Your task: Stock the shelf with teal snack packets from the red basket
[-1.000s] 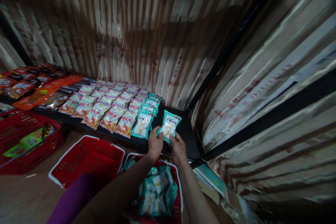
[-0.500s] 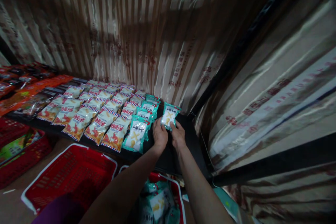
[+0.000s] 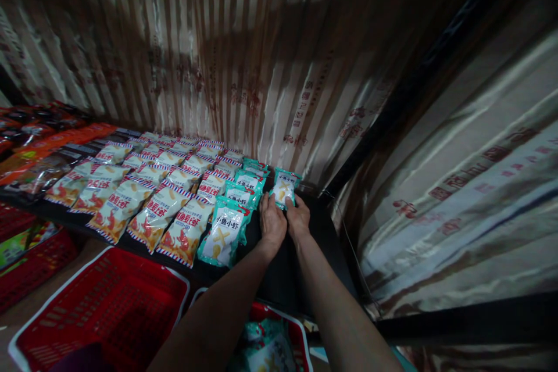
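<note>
A teal-and-white snack bag leans near the back of the black shelf. My left hand closes on its lower left edge. My right hand grips the lower right corner, its thumb on the front face. Some of the fingers are hidden behind the bag. Just left of my left hand runs a row of matching teal bags, the front one lying tilted toward me. Farther left are rows of white-and-orange shrimp snack bags.
Under my forearms a red basket holds more teal bags. Another red basket stands left of it, and a third has colourful packets. Orange packets fill the shelf's far left. A striped plastic sheet hangs behind, beside a dark post.
The bag in my hands has gone slightly back and down toward the shelf. My left hand has shifted lower along its side. The view has tilted and moved a little.
</note>
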`<state>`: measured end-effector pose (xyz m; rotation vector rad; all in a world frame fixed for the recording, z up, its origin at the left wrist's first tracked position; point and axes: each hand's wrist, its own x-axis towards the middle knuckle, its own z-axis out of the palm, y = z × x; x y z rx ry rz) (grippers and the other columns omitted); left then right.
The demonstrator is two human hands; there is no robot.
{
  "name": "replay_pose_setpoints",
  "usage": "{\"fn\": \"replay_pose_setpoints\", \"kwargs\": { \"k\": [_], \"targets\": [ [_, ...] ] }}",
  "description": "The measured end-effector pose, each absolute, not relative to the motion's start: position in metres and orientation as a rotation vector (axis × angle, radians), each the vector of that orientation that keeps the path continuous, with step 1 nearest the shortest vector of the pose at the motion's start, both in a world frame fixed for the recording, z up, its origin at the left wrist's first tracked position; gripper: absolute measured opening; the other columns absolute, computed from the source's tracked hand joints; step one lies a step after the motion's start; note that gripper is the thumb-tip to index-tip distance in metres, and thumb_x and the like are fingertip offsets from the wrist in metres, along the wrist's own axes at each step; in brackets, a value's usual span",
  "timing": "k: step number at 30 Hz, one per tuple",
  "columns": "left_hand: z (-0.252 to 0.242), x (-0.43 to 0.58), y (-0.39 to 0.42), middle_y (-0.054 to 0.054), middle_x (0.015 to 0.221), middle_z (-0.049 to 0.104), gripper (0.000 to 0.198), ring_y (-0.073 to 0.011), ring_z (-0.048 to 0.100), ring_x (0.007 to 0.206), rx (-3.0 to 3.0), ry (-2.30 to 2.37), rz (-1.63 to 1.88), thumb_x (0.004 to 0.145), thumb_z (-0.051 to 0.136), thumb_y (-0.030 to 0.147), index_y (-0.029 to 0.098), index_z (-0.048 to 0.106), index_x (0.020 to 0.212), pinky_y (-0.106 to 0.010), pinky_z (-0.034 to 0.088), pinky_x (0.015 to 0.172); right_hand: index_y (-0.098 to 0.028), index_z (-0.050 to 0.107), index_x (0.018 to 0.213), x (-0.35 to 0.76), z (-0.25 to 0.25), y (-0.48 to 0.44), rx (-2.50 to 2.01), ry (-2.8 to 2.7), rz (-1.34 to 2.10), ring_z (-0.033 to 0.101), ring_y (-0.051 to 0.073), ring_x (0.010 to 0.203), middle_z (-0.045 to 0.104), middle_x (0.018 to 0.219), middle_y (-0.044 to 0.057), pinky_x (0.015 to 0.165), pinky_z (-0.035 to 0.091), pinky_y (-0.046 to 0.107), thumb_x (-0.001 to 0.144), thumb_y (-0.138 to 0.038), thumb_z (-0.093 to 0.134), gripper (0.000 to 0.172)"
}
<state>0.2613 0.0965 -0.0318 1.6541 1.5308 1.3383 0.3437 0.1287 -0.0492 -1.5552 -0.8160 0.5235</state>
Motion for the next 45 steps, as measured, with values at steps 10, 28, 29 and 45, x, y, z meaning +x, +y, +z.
{"fn": "replay_pose_setpoints", "kwargs": {
  "k": [10, 28, 29, 45],
  "targets": [
    [-0.037, 0.262, 0.097, -0.015, 0.138, 0.046, 0.044, -0.024, 0.032, 0.136, 1.672, 1.521, 1.324, 0.083, 0.034, 0.008, 0.008, 0.056, 0.121, -0.041, 0.027, 0.113, -0.015, 0.065, 0.111, 0.339, -0.036, 0.137, -1.763, -0.962, 0.429, 0.065, 0.02, 0.091, 0.071, 0.102, 0.008, 0.084, 0.049, 0.029, 0.075, -0.034, 0.055, 0.042],
    [-0.044, 0.262, 0.101, -0.016, 0.137, 0.048, 0.047, -0.0226, 0.033, 0.136, 1.681, 1.49, 1.264, 0.082, 0.033, 0.009, 0.004, 0.054, 0.124, -0.038, 0.026, 0.114, -0.023, 0.059, 0.122, 0.333, -0.024, 0.137, -2.152, -1.212, 0.213, 0.064, 0.024, 0.089, 0.069, 0.1, 0.012, 0.079, 0.047, 0.034, 0.086, -0.042, 0.043, 0.044],
    [-0.044, 0.262, 0.101, -0.015, 0.137, 0.048, 0.047, -0.0224, 0.032, 0.136, 1.68, 1.483, 1.265, 0.082, 0.033, 0.009, 0.005, 0.054, 0.124, -0.038, 0.026, 0.114, -0.023, 0.059, 0.122, 0.333, -0.024, 0.136, -2.162, -1.224, 0.203, 0.064, 0.024, 0.089, 0.069, 0.099, 0.012, 0.078, 0.047, 0.034, 0.086, -0.042, 0.042, 0.044],
    [-0.042, 0.262, 0.103, -0.013, 0.141, 0.044, 0.048, -0.0218, 0.032, 0.136, 1.61, 1.495, 1.254, 0.086, 0.032, 0.017, 0.006, 0.051, 0.129, -0.037, 0.024, 0.115, -0.021, 0.058, 0.122, 0.332, -0.025, 0.135, -2.234, -1.332, 0.05, 0.058, 0.025, 0.095, 0.066, 0.102, 0.012, 0.08, 0.045, 0.035, 0.087, -0.042, 0.041, 0.044]
  ]
}}
